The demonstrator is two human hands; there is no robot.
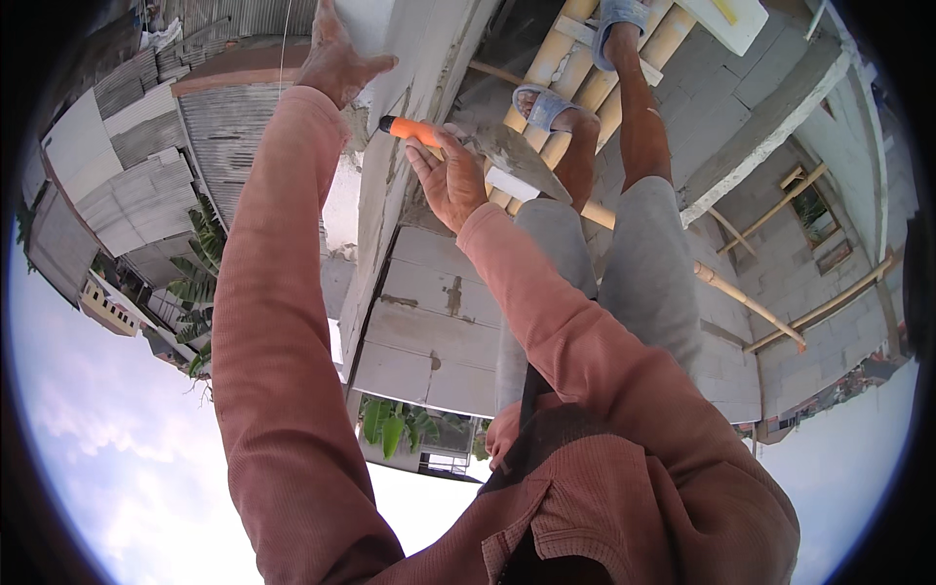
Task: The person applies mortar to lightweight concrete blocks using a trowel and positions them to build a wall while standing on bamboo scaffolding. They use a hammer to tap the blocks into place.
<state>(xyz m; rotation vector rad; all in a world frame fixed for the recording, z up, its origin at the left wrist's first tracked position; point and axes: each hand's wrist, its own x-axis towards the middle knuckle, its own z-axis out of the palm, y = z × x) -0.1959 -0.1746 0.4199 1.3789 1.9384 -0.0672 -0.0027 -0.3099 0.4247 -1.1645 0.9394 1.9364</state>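
My left hand reaches to the top edge of the view, beside a pale block on the wall top. Its thumb is stretched out against the block and its fingers run up along the side; the fingertips are hard to see. Lower and to the right, my right hand is closed round a trowel with an orange handle and a black end cap. The grey trowel blade points away to the right, above my knees. Part of the handle is hidden in my palm.
Under my blue sandals lie several bamboo poles. A light block wall with mortar patches runs along my left. Corrugated roofs lie beyond it, with a thin string nearby. A concrete beam and bamboo props stand right.
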